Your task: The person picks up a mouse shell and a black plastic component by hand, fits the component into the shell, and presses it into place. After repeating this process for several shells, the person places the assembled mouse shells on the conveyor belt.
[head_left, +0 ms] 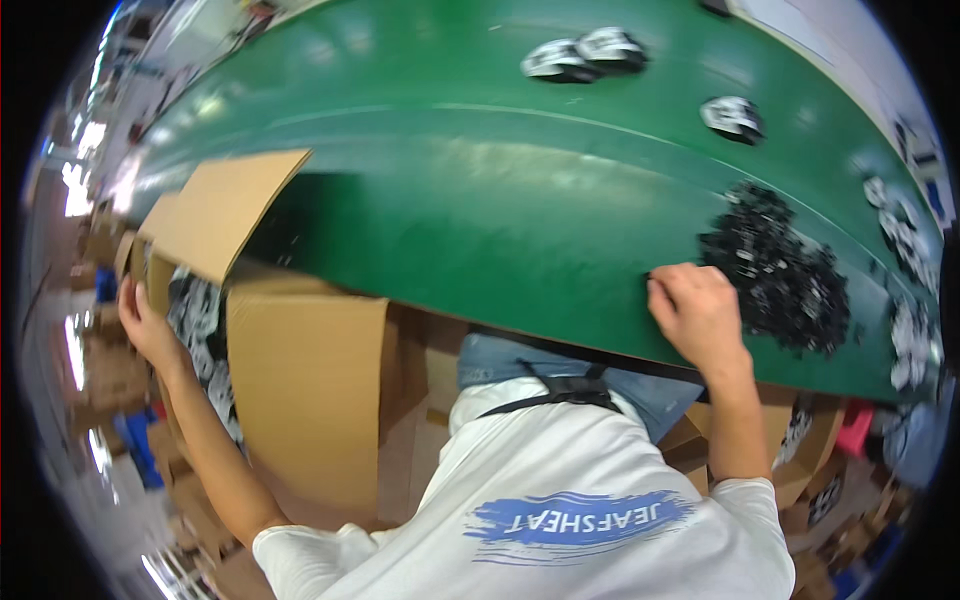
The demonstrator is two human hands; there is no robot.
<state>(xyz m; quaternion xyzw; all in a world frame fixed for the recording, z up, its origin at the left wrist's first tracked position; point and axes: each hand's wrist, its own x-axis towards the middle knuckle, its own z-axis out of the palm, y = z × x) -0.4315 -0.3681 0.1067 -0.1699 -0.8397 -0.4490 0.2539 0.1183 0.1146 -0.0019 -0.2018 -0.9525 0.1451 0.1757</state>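
Observation:
My right hand (697,312) rests over the green table with its fingers curled together. A bit of a small black piece (648,277) shows at its fingertips, and the rest is hidden. Just right of that hand lies a heap of small black parts (765,260). My left hand (148,325) is at the far left rim of an open cardboard carton (305,370), fingers loosely apart with nothing seen in them. Inside the carton are several white-and-black items (205,340), bunched together. One carton flap (225,210) stands up over the table's edge.
Two white-and-black bundles (585,55) lie together on the far side of the green table (450,200), and a single bundle (733,118) is nearer the heap. More bundles (905,240) line the right end. Another carton (800,450) stands below the table at the right.

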